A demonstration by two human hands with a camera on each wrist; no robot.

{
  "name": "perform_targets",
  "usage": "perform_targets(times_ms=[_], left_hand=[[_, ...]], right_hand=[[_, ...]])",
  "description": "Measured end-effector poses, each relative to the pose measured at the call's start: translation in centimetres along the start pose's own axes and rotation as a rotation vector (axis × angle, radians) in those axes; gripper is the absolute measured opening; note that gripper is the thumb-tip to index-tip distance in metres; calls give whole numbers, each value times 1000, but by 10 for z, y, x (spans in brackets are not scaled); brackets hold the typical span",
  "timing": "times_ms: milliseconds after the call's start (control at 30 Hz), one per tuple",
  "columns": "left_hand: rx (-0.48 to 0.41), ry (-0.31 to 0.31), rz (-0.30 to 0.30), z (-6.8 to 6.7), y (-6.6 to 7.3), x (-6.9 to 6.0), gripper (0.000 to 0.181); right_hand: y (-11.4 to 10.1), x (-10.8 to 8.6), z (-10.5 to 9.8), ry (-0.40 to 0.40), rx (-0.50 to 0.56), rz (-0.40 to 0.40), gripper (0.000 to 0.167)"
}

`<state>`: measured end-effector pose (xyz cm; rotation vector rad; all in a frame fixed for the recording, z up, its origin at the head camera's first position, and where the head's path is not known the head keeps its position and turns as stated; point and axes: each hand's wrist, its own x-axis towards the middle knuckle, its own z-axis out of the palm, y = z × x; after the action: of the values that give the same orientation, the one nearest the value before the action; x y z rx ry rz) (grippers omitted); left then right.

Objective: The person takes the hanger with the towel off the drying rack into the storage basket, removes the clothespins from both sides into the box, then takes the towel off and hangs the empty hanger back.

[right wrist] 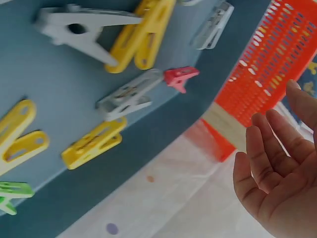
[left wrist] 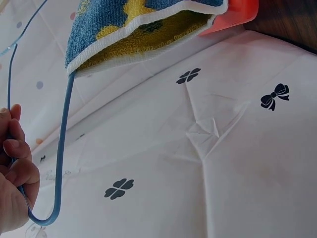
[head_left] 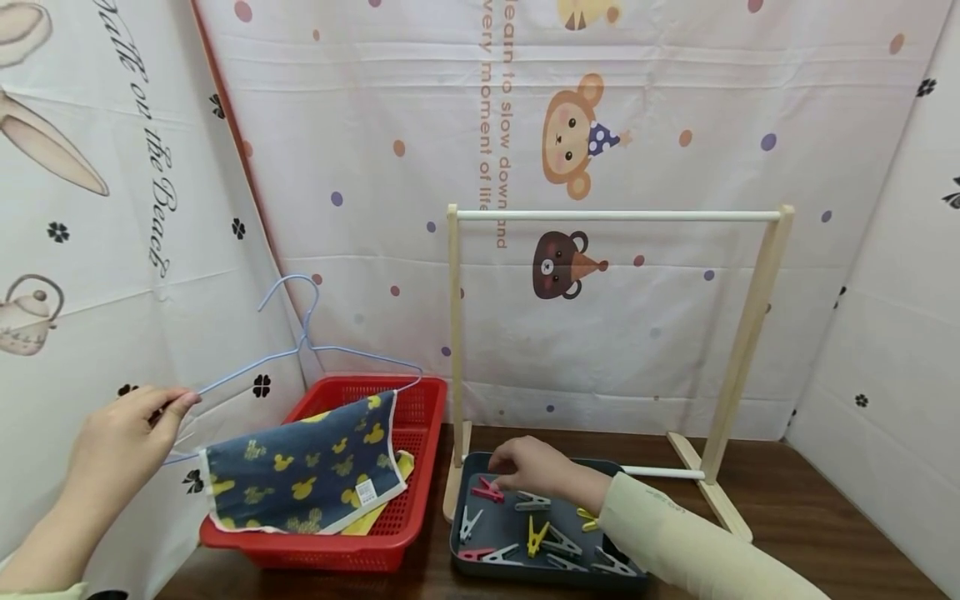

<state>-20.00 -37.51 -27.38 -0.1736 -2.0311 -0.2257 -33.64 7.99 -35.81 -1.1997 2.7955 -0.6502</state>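
R sleeve o/ tray rim; L hand grips hanger

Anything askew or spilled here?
Slightly: the hanger in the left hand tilts, its towel slanting; lettering on the back curtain runs sideways rather than upright. No spill: visible clips lie inside the tray.

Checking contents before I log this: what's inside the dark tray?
Clothespins: gray, yellow, pink, and a green one in the right wrist view. In the head view, the right hand and sleeve hide part of the tray.
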Motion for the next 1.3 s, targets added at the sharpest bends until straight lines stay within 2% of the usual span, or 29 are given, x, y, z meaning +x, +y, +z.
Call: perform_targets(times_ms=[367,600,733,967,1100,1300], left_hand=[[4,-2,-19,-5,-1,-2,27],[-2,4,-25,-7,0,-3,25],[-11,9,-29,-9,1,-4,23],[-33,16,-14,-10,2,-5,22],[-67,53,35,-10,-1,-6,32],[-147,106,86,-10,-6,-5,63]], right_hand=[[-32,24,-12,55,40,-41,24],[-50,44,-20,166,78,-77,23],[-59,55,-23,215,109,-50,31],[-74,77,-27,302,53,-56,45],[-81,90,-27,297,66,-43,49],[-87,102,-24,307,65,-60,45]])
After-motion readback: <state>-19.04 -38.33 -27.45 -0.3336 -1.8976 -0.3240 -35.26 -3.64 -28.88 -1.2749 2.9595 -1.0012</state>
